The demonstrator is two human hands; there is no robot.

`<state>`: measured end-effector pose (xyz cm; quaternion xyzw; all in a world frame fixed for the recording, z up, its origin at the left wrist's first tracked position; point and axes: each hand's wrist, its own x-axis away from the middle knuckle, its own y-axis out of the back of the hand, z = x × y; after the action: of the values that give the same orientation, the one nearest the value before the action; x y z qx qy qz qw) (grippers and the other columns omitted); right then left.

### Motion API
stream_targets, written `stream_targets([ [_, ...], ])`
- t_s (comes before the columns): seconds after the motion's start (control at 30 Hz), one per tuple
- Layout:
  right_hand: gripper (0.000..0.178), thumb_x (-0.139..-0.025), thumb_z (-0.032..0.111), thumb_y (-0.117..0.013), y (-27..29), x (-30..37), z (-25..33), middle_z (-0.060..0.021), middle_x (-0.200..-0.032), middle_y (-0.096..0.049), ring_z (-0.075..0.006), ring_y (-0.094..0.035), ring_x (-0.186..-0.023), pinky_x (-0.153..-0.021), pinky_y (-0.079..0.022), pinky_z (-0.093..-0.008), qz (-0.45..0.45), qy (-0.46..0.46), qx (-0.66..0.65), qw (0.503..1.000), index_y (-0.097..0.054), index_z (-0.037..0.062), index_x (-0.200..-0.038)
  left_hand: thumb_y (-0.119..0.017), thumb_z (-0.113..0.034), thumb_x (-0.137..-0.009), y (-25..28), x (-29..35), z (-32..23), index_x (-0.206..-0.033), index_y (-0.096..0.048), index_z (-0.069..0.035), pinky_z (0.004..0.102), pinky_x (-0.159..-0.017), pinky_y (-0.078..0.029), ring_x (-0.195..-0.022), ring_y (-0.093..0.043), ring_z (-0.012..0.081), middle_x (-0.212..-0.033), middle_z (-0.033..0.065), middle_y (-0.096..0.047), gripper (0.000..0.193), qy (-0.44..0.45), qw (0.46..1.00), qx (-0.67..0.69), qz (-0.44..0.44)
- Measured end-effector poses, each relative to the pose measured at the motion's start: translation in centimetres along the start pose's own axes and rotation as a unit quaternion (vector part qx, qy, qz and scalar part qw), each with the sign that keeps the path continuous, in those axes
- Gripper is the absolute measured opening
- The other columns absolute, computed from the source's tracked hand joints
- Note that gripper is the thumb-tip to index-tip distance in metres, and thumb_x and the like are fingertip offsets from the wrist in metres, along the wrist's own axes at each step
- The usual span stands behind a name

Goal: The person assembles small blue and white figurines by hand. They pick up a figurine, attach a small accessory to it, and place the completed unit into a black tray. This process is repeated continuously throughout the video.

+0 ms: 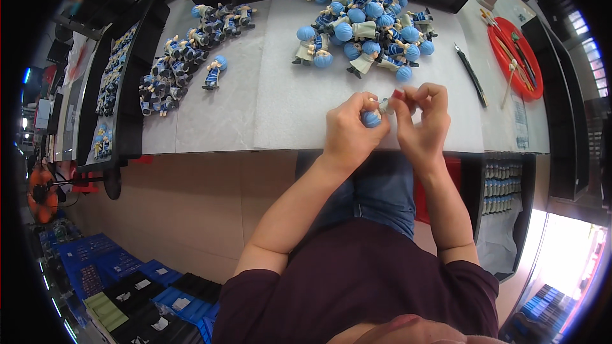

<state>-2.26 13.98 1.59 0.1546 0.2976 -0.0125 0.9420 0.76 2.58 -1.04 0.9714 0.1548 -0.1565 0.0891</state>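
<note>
Close to the table's near edge, my left hand is closed around a small figurine with ribbed light-blue hair. Right beside it, my right hand pinches a small red piece between thumb and fingers, up against the figurine's pale body. Fingers hide much of the figurine, and what the red piece is made of I cannot make out. Beyond my hands lies a loose heap of similar blue-haired figurines on a white foam sheet.
More figurines lie in a band at left, one figurine apart from them. A pen-like tool and a red oval tray with brushes are at right. Black trays border the table. Below right, a drawer holds figurine rows.
</note>
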Motion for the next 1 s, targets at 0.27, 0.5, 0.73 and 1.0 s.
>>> stream_targets([
  [0.27,0.029,-0.070,-0.010,-0.062,0.0,0.8,0.7,-0.0083,-0.072,-0.056,-0.0115,-0.051,-0.058,-0.053,-0.044,-0.0234,0.025,0.023,0.001,0.999,-0.040,0.0021,-0.085,-0.071,-0.001,-0.064,0.1,-0.1,-0.3,-0.079,-0.056,0.005,0.0252,-0.065,-0.050,-0.077,-0.059,0.0118,-0.090,0.0150,-0.064,0.022,0.004,1.000,0.005,0.001],
  [0.5,0.028,-0.071,-0.010,-0.062,0.0,0.6,1.1,-0.0088,-0.073,-0.056,-0.0128,-0.053,-0.059,-0.054,-0.044,-0.0239,0.027,0.027,0.013,0.999,-0.041,0.0019,-0.085,-0.072,-0.004,-0.065,-0.1,0.0,0.2,-0.079,-0.056,0.006,0.0253,-0.067,-0.050,-0.077,-0.059,0.0118,-0.089,0.0150,-0.064,0.023,0.008,1.000,0.030,0.001],
  [0.73,0.028,-0.071,-0.009,-0.063,-0.1,0.9,0.6,-0.0097,-0.073,-0.057,-0.0145,-0.054,-0.059,-0.053,-0.045,-0.0251,0.033,0.043,0.026,0.998,-0.042,0.0016,-0.086,-0.071,-0.002,-0.065,0.0,-0.1,-0.2,-0.078,-0.056,0.005,0.0253,-0.067,-0.050,-0.075,-0.059,0.0116,-0.089,0.0146,-0.064,0.022,0.010,1.000,0.007,-0.001],
  [1.0,0.028,-0.070,-0.010,-0.062,-0.1,0.6,0.6,-0.0098,-0.074,-0.056,-0.0147,-0.054,-0.060,-0.054,-0.045,-0.0251,0.042,0.050,0.050,0.997,-0.041,0.0014,-0.085,-0.071,-0.001,-0.064,0.0,0.0,0.2,-0.077,-0.056,0.005,0.0252,-0.066,-0.050,-0.076,-0.059,0.0116,-0.089,0.0137,-0.064,0.021,0.016,0.999,0.049,0.000],
])
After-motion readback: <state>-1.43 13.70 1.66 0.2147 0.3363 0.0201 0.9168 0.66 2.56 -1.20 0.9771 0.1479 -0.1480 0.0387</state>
